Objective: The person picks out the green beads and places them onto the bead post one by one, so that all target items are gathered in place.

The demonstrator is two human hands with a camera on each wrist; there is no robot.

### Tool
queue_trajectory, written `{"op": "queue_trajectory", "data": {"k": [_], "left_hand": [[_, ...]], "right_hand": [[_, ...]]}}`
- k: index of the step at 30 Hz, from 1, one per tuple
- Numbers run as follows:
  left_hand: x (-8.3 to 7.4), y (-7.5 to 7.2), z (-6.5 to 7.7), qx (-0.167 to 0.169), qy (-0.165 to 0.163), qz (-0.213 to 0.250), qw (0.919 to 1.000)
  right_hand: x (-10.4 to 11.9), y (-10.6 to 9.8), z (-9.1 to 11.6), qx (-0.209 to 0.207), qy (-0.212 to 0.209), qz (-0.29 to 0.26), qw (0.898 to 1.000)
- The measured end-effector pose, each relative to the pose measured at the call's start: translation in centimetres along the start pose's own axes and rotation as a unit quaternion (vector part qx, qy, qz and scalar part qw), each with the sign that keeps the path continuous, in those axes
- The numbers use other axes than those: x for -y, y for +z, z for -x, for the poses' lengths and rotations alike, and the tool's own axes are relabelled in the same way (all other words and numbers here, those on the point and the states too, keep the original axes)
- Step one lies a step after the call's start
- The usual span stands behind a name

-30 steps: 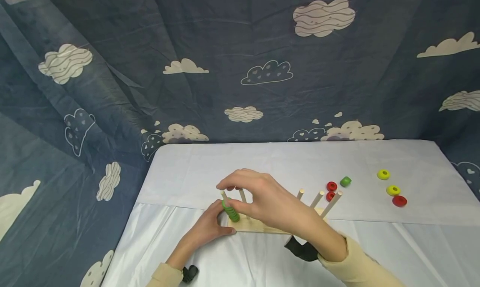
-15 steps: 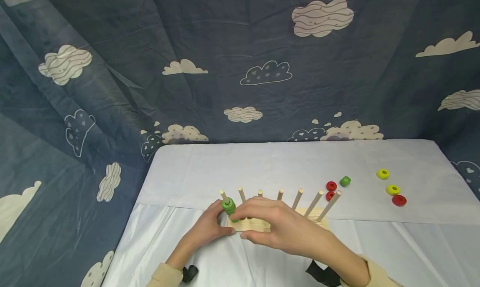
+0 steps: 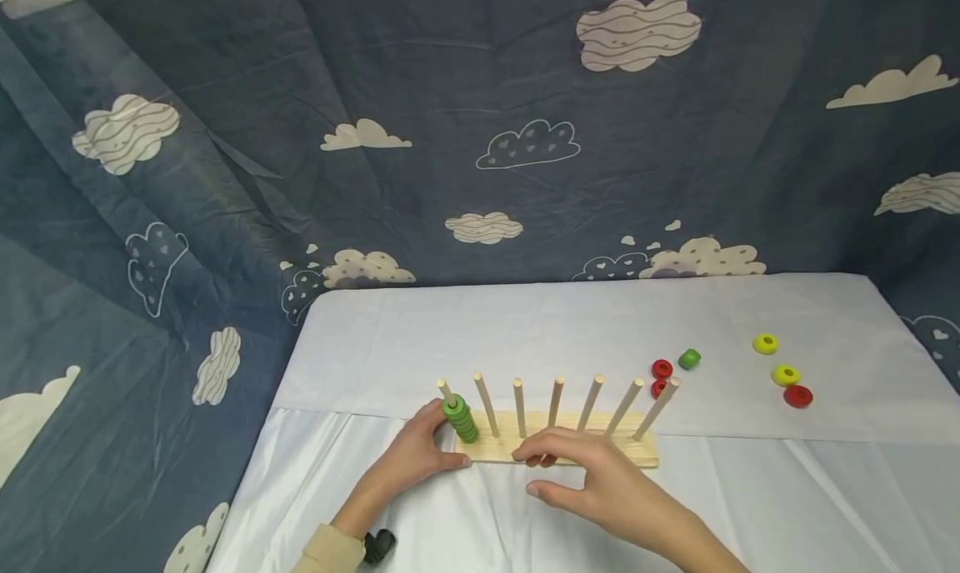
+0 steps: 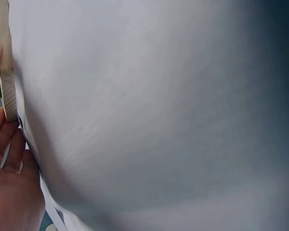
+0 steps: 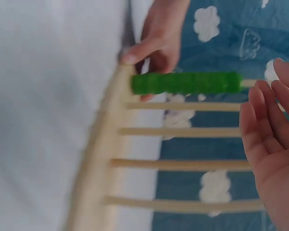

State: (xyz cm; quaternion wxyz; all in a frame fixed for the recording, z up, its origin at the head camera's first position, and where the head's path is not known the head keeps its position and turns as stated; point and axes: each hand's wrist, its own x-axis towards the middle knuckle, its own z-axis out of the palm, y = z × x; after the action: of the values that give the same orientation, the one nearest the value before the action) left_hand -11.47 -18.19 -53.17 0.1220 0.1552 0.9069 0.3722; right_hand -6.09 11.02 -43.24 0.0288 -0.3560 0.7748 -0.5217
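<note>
A wooden peg board [image 3: 495,450] with several upright pegs lies on the white cloth. Green rings [image 3: 461,421] are stacked on its leftmost peg; the other pegs are bare. My left hand [image 3: 411,455] grips the board's left end, thumb at the front edge and fingers round the far side. In the left wrist view, the fingers of that hand [image 4: 14,187] lie against the end of the board [image 4: 5,43]. My right hand [image 3: 588,477] hovers over the board's front edge, fingers loosely bent and holding nothing. The right wrist view has its palm [image 5: 279,163] beside the peg tips.
Behind the board to the right lie two red rings [image 3: 662,369] and a green piece [image 3: 689,359]. Farther right are two yellow rings [image 3: 766,344] and a red disc [image 3: 798,396]. A dark cloud-patterned curtain [image 3: 435,73] hangs behind the table.
My right hand has come away from the leftmost peg and moved right and down toward the front, uncovering the pegs. The left hand has stayed at the board's end.
</note>
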Motion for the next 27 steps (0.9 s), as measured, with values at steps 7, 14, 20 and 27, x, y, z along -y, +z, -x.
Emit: {"op": "queue_trajectory", "data": {"k": [7,14,20,27], "left_hand": [[0.4,0.2,-0.1,-0.004,0.004,0.006,1.0],[0.6,0.2,-0.1,-0.002,0.013,0.01,0.9999],[0.7,0.2,0.0,0.001,0.014,0.009,0.9999],[0.6,0.1,0.0,0.001,0.017,0.013,0.9998]], "right_hand": [[-2.1,0.5,3.2,-0.048,0.076,-0.007,0.996],[-3.7,0.8,5.7,-0.122,0.124,-0.01,0.985],[-4.9,0.5,7.5,-0.173,0.187,0.015,0.967],[-6.1,-0.8,9.2,-0.215,0.253,0.063,0.941]]}}
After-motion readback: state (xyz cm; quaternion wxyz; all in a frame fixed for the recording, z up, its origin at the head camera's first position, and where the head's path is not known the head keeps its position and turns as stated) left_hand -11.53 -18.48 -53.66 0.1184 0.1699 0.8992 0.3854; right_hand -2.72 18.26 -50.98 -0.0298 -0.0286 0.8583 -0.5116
